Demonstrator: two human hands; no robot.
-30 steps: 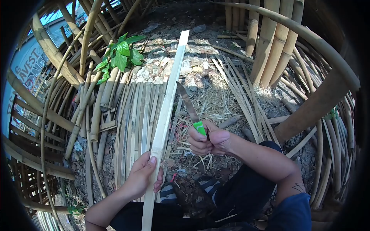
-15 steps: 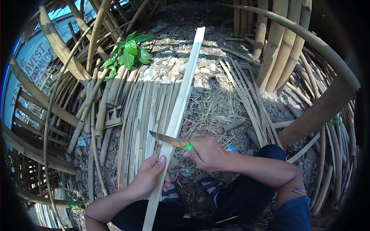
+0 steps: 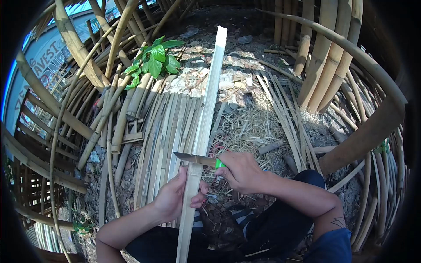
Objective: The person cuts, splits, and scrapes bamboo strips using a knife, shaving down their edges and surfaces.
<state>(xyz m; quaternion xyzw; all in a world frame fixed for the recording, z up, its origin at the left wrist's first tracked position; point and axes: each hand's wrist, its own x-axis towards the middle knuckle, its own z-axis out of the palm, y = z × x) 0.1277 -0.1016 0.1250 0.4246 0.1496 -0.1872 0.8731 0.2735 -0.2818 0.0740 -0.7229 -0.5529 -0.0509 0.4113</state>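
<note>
A long pale bamboo strip runs from my lap away toward the sunlit ground. My left hand is wrapped round it just below the blade, with the thumb along its left edge and fingertips showing on the right. In my right hand is a knife with a green handle, gripped in a fist. Its dark blade lies across the strip, the tip pointing left past the strip's edge. The handle is mostly hidden by my fingers.
Split bamboo strips lie in a row on the ground to the left, and more strips at right. Thick bamboo poles stand at the right. A leafy green plant grows at the back left. Shavings litter the ground.
The bamboo strip has swung nearer upright in view, its far end shifting left and its near end right. My left hand's thumb has moved to the strip's left edge. The knife stays across it.
</note>
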